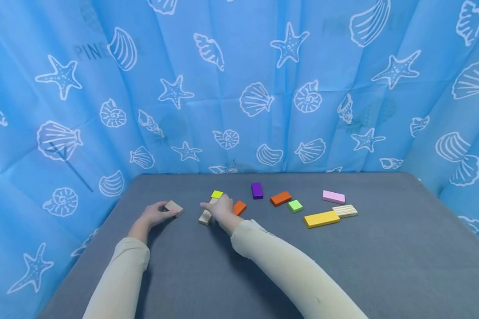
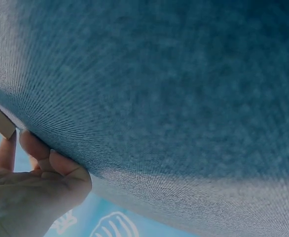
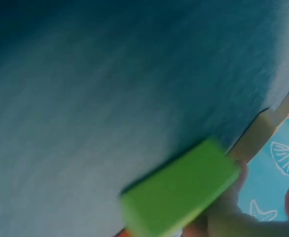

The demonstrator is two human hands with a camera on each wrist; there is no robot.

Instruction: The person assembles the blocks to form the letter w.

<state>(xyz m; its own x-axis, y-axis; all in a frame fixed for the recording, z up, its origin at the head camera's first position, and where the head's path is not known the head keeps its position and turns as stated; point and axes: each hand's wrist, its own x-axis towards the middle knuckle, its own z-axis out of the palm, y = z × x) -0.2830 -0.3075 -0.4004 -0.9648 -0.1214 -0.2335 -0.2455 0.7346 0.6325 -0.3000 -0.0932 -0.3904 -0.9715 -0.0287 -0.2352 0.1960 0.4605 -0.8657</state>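
On the table's left side my left hand (image 1: 157, 214) pinches a short plain wooden block (image 1: 174, 206) between thumb and fingers. In the left wrist view a fingertip meets the block's end (image 2: 0, 120). My right hand (image 1: 223, 210) is over a longer plain wooden block (image 1: 205, 218), its thumb stretched across it. Just past that block's far end lies a yellow-green block (image 1: 217, 194). In the right wrist view, a blurred bright green block (image 3: 181, 187) hides part of the right fingers, close to the wooden block (image 3: 255, 136). I cannot tell whether these fingers grip a block.
Just right of the right hand lies an orange block (image 1: 240, 207). Farther along are purple (image 1: 257, 190), orange-red (image 1: 280, 199), light green (image 1: 295, 206) and pink (image 1: 333, 197) blocks. A yellow block (image 1: 321, 219) meets a ridged wooden one (image 1: 345, 211). A blue curtain (image 1: 239, 124) stands behind the grey table.
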